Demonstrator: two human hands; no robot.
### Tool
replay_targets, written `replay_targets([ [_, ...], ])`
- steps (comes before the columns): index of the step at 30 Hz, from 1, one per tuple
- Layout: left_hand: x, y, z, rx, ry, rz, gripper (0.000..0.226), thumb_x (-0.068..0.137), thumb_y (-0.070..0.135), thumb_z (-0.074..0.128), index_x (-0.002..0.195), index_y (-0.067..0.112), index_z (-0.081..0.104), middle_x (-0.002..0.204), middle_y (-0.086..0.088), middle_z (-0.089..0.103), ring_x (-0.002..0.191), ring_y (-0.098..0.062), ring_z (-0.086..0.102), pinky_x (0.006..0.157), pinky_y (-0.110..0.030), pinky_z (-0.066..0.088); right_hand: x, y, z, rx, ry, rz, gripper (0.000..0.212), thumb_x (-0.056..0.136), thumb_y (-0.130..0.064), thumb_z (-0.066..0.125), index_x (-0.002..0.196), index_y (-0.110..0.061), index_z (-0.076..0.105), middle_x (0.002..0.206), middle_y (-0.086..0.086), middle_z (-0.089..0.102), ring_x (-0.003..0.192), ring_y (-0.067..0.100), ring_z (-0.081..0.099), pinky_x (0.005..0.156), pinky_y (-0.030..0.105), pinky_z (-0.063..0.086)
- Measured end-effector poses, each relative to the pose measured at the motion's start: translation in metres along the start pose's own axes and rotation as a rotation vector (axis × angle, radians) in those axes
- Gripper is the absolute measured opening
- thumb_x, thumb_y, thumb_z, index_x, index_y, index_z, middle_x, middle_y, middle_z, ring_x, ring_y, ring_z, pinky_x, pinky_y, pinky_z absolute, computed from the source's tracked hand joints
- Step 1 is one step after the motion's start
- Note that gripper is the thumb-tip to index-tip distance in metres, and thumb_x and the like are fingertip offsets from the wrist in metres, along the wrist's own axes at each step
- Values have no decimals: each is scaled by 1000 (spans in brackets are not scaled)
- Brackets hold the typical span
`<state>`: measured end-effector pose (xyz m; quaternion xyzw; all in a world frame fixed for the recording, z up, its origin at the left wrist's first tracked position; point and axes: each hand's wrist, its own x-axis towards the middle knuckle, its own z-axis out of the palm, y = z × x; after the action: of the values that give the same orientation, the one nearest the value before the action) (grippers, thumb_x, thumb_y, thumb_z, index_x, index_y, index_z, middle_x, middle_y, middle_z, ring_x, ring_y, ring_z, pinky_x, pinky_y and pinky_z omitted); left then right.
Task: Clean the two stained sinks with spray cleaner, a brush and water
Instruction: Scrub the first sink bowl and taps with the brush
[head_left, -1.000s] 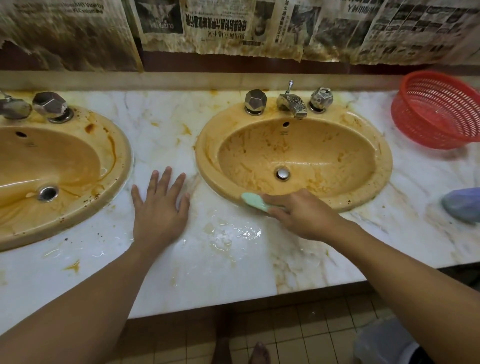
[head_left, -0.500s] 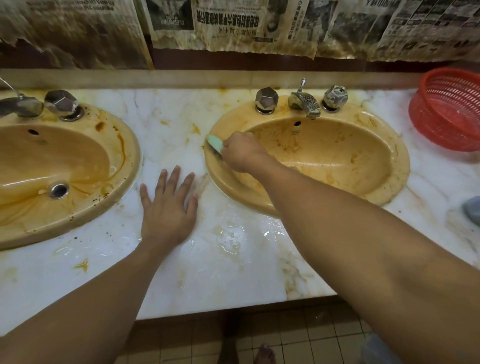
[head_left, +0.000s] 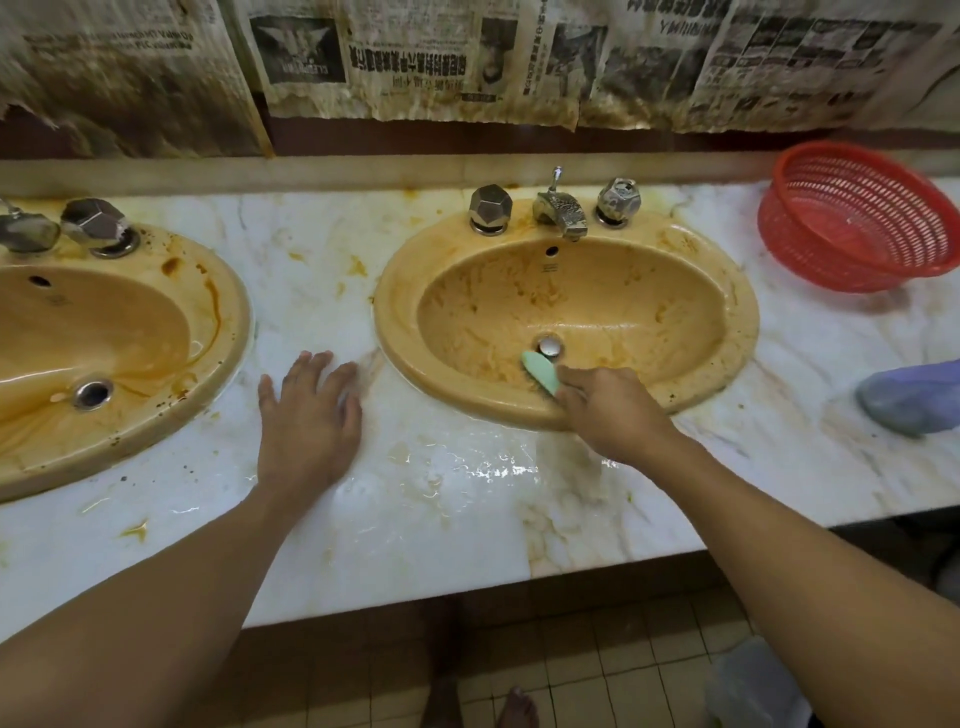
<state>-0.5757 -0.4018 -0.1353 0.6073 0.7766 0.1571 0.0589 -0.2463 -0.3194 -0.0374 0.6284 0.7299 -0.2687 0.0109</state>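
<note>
Two yellow oval sinks are set in a wet marble counter (head_left: 426, 519). The right sink (head_left: 691, 291) has brown smears across its bowl and a metal drain (head_left: 550, 345). My right hand (head_left: 613, 410) grips a pale green brush (head_left: 540, 370) whose head lies in the bowl just in front of the drain, at the near wall. The left sink (head_left: 218, 322) shows rusty stains along its rim and holds some water. My left hand (head_left: 309, 421) rests flat on the counter between the two sinks, fingers spread. No spray cleaner is in view.
A tap with two faceted knobs (head_left: 558, 205) stands behind the right sink. A red plastic basket (head_left: 857, 228) sits at the back right. A bluish cloth-like thing (head_left: 914, 397) lies at the right edge. Stained newspaper (head_left: 415, 57) covers the wall.
My right hand has carried the brush from the right sink's left rim down to the near side of the bowl by the drain. My left hand has stayed on the counter.
</note>
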Motion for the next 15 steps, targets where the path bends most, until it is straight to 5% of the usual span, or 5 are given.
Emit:
replay_targets([
  [3,-8,5,1,1,25,-25,43,104,30,40,142,22,57,153,-7,49,150,-27,35,119,-67,21,-38,18,-17,142,86,56,37,105,-27,48,138,-24,65,107,13,69,106,31,58,84,40,53],
  [5,-15,23,4,-6,-12,-101,48,106,35,36,153,27,46,163,-4,37,156,-25,23,121,-70,12,-45,10,-10,184,80,88,35,105,-28,49,136,-24,66,117,16,67,116,35,57,91,41,52],
  [9,-33,82,22,31,-114,-105,59,110,43,24,166,27,18,174,9,12,161,-16,0,120,-71,-5,-43,-41,36,185,14,68,35,103,-24,43,132,-24,63,115,15,63,108,37,59,75,35,43],
  [12,-34,85,23,42,-135,-106,61,109,45,21,166,25,20,174,10,14,161,-14,5,121,-69,2,-45,-47,48,169,76,87,35,102,-21,42,132,-24,60,111,16,65,103,39,63,73,36,44],
  [15,-31,57,12,154,-139,20,65,106,57,16,164,32,27,172,11,23,158,-13,18,117,-60,19,-56,10,32,236,179,239,39,108,-45,32,127,-27,62,109,15,68,104,39,61,83,42,49],
])
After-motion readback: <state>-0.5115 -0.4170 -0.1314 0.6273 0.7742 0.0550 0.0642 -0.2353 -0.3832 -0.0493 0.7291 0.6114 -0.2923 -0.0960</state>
